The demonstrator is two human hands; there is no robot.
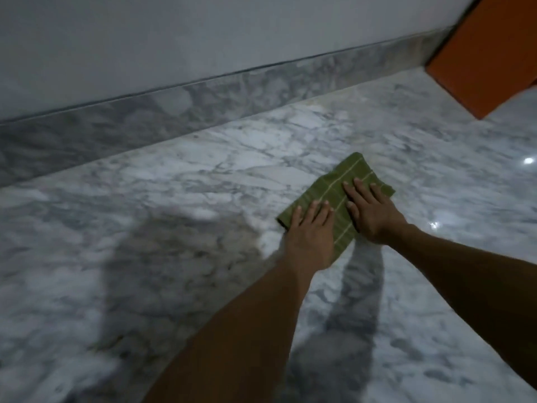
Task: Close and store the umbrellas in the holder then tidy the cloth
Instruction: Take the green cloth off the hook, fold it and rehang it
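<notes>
Left hand [311, 234] and right hand [370, 210] press flat, fingers straight, on the folded green cloth [328, 189]; neither grips.

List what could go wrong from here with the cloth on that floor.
1. Both hands, left hand and right hand, press flat on the folded green cloth, which lies on glossy marble floor; it may slide under the push and lose its fold.
2. The person leans on the cloth, so a sudden slip could cost them balance.
3. No umbrella or holder shows in this view, so whether that step was finished cannot be checked here.
</notes>
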